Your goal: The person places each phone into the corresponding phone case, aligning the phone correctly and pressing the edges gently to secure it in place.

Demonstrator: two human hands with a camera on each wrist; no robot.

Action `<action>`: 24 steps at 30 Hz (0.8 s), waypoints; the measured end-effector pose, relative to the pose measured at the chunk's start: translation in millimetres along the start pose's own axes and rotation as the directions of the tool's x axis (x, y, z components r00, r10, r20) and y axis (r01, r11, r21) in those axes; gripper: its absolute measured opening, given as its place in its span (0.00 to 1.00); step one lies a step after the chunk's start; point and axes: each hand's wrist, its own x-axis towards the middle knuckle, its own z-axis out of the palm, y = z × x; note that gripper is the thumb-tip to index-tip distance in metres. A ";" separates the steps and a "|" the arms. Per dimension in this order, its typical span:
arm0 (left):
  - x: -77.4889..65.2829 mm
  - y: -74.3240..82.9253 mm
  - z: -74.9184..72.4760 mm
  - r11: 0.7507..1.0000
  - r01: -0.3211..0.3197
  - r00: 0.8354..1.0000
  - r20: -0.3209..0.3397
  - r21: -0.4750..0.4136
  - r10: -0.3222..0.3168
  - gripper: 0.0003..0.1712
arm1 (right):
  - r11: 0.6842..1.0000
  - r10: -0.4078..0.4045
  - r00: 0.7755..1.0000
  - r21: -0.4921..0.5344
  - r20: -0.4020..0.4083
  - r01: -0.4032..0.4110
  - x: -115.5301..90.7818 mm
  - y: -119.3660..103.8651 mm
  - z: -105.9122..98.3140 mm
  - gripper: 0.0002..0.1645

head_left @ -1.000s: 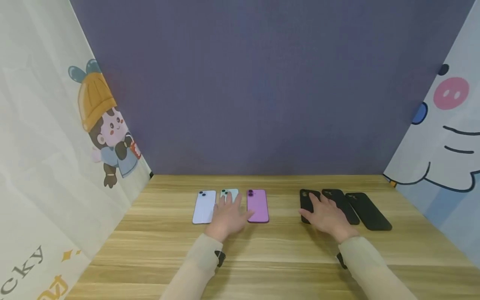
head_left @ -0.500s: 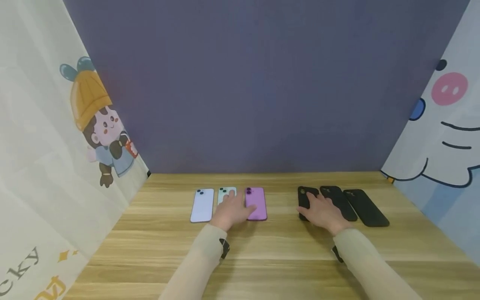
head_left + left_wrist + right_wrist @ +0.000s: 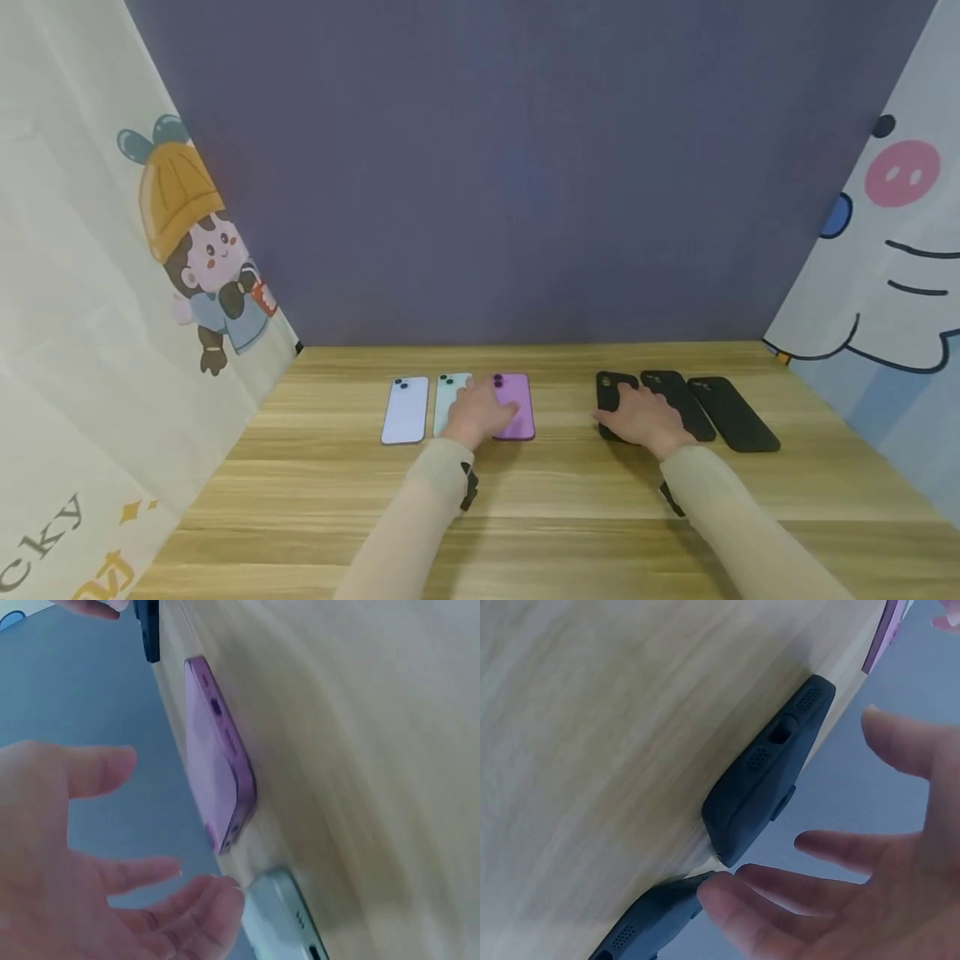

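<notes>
My left hand (image 3: pixel 478 410) hovers over the gap between a mint green phone (image 3: pixel 446 400) and a purple phone (image 3: pixel 517 392), overlapping both in the head view. In the left wrist view its fingers are apart and hold nothing, beside the purple phone (image 3: pixel 211 754). My right hand (image 3: pixel 643 415) is above the leftmost black phone case (image 3: pixel 606 398). The right wrist view shows its thumb and fingers spread, with air between them and that case (image 3: pixel 772 776). The phones lie back side up, camera ends away from me.
A pale lavender phone (image 3: pixel 405 412) lies left of the mint one. Two more black cases, one in the middle (image 3: pixel 686 407) and one on the right (image 3: pixel 735 417), lie on the wooden table (image 3: pixel 555 508). A dark panel (image 3: pixel 525 167) stands along the back edge.
My left hand has shifted right, from over the mint green phone toward the purple one. My right hand stays over the leftmost case. The phones and cases keep their places on the table.
</notes>
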 end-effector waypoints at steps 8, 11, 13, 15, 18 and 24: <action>4.6 11.2 12.0 0.995 0.099 0.994 -0.037 -0.006 -0.099 0.44 | 0.999 0.035 0.999 -0.022 -0.002 -0.035 2.7 0.1 0.0 0.51; 4.5 15.4 15.5 0.992 0.123 0.992 -0.044 0.018 -0.122 0.44 | 0.998 0.053 0.999 -0.034 0.003 -0.053 3.3 -1.2 0.0 0.52; 4.1 17.8 16.7 0.990 0.135 0.990 -0.043 0.031 -0.133 0.45 | 0.997 0.064 0.998 -0.035 0.009 -0.063 4.3 -1.9 0.8 0.53; 3.7 19.7 17.9 0.988 0.149 0.988 -0.040 0.046 -0.147 0.45 | 0.997 0.077 0.997 -0.032 0.016 -0.077 5.5 -2.5 1.6 0.52; 3.2 22.7 19.3 0.984 0.162 0.986 -0.042 0.075 -0.159 0.46 | 0.995 0.098 0.995 -0.028 0.023 -0.097 7.3 -3.0 2.4 0.50; 2.0 29.9 22.1 0.974 0.178 0.984 -0.047 0.143 -0.173 0.52 | 0.994 0.105 0.994 -0.022 0.026 -0.104 10.4 -5.6 3.0 0.41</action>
